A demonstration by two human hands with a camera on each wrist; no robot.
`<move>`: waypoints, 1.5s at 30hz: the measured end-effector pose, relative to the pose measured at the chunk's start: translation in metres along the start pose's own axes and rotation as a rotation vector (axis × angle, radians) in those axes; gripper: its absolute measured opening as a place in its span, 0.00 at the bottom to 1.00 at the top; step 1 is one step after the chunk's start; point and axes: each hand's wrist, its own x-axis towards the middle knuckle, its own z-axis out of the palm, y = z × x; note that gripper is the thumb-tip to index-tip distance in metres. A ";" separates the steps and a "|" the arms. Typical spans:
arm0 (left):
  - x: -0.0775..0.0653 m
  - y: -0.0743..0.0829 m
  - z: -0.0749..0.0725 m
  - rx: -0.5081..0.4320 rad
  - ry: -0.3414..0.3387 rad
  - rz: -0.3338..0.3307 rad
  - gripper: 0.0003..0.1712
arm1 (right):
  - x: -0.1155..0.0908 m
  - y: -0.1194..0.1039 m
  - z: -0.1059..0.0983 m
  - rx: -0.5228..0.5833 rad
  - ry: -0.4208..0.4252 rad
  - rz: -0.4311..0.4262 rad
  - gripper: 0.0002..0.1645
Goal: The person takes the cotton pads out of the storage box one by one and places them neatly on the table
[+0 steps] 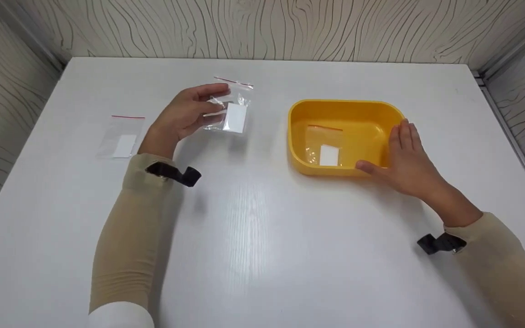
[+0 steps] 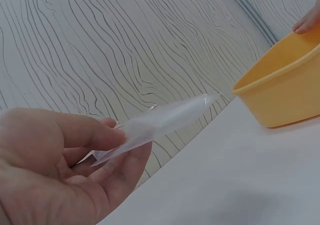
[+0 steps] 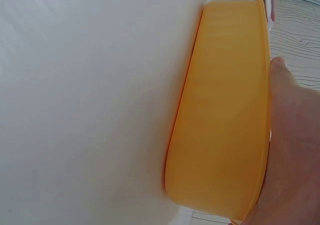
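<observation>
A clear bag is pinched in the grip of the left hand, held above the tabletop to the left of the yellow bin. The bin is touched by the right hand, its grip spread, with straight fingers laid at the right rim and the thumb on the near rim. A second bag is contained in the bin; a third bag is laid beside the left wrist. White inserts, possibly cards, are seen inside the bags.
</observation>
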 end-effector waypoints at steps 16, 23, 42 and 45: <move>-0.019 -0.003 -0.043 0.015 0.057 -0.026 0.33 | -0.001 0.001 -0.001 -0.007 0.003 0.003 0.76; -0.029 -0.004 -0.057 0.053 0.091 -0.044 0.34 | -0.001 0.002 0.000 -0.004 0.013 -0.007 0.76; -0.044 -0.012 -0.089 0.198 0.147 -0.132 0.38 | -0.002 0.002 0.000 -0.005 0.019 -0.012 0.76; -0.044 -0.015 -0.093 0.223 0.151 -0.134 0.37 | -0.002 0.003 0.000 -0.002 0.020 -0.011 0.76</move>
